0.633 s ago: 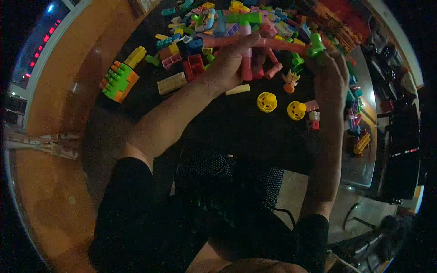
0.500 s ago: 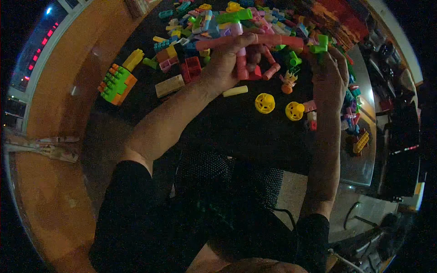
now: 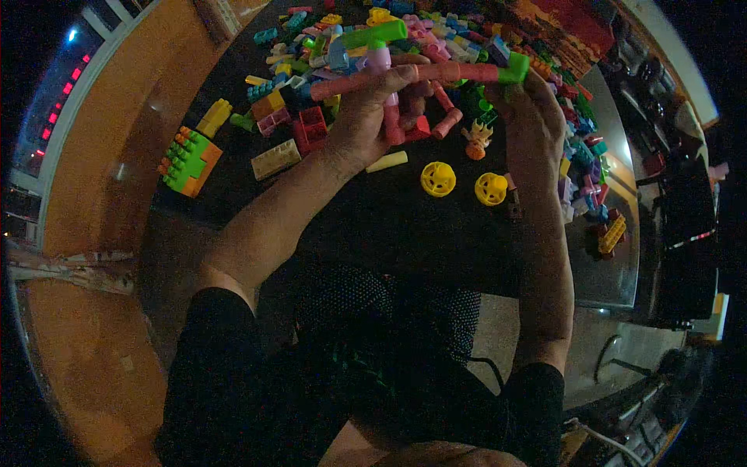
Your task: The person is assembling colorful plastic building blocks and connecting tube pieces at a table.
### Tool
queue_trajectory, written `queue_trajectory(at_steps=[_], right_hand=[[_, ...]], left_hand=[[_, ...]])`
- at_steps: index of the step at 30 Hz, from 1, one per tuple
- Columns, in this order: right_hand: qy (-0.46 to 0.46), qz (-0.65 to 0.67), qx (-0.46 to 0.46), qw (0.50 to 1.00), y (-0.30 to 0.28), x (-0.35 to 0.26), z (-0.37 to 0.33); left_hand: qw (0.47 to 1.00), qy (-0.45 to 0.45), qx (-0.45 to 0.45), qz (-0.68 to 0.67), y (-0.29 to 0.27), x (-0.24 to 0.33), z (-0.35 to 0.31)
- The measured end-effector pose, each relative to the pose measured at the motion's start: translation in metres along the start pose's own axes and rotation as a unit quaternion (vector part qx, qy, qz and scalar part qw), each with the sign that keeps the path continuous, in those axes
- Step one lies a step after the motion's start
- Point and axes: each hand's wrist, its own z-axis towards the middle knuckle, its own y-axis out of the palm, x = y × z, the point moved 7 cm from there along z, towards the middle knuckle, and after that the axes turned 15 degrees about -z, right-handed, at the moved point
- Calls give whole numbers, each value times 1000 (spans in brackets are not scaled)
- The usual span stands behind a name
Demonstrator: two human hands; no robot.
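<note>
Grasping the pink tube frame at its crossing, the left hand wraps thumb and fingers around the joint, the long tube extending to either side of the grip and a green connector above it. The right hand, fingers curled, grips a green elbow at the tube's right end. The forearms reach forward, the left slanting inward, the right nearly straight, yellow wheels lying between them on the dark table.
</note>
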Motion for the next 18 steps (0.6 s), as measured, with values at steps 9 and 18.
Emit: queue_trajectory(at_steps=[9,18], right_hand=[[-12,-156,-1,988,2,0,-2],[-55,-175,-4,983,6,2,-7]], left_hand=[[994,-17,-103,7,10,9,-5],[993,12,-86,81,11,8,-3]])
